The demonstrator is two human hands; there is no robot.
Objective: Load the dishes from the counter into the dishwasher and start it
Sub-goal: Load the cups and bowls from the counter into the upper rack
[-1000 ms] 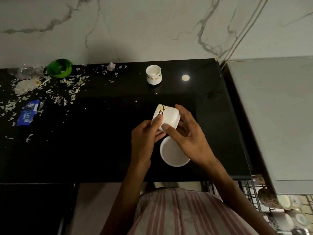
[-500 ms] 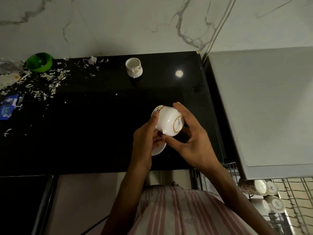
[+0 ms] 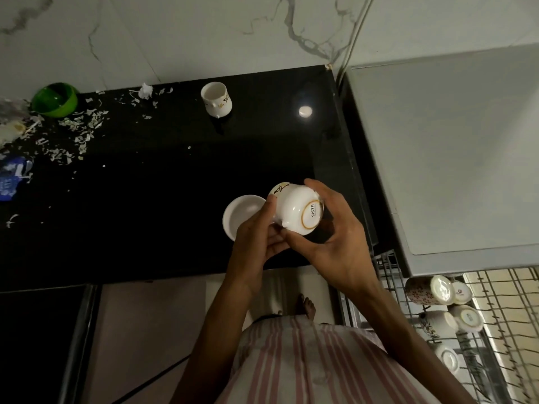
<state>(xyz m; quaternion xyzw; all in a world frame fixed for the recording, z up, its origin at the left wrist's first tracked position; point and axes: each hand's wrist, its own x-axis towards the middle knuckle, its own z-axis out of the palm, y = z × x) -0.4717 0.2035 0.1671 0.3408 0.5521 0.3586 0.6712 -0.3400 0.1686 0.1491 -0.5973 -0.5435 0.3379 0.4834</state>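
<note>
I hold a white cup point(image 3: 294, 208) with gold trim on its side above the black counter point(image 3: 145, 199), its base turned toward me. My left hand point(image 3: 256, 234) grips its left side with the thumb on the wall. From the right, my right hand point(image 3: 335, 237) wraps around its base. A white saucer point(image 3: 242, 215) shows just left of my left hand; I cannot tell whether the hand touches it. Another white cup point(image 3: 217, 102) stands upright at the back of the counter. The pulled-out dishwasher rack point(image 3: 388, 266) at lower right holds several cups point(image 3: 431, 290).
The grey dishwasher top point(image 3: 452, 156) adjoins the counter on the right. A green bowl point(image 3: 55, 99), scattered white scraps point(image 3: 81, 126) and a blue wrapper point(image 3: 11, 179) cover the counter's left end. The marble wall point(image 3: 204, 39) lies behind. My bare foot point(image 3: 306, 306) is on the floor below.
The cup has been tipped over between my hands so its base now faces me, and both hands have drifted right toward the counter's right edge. The saucer now shows left of my hands.
</note>
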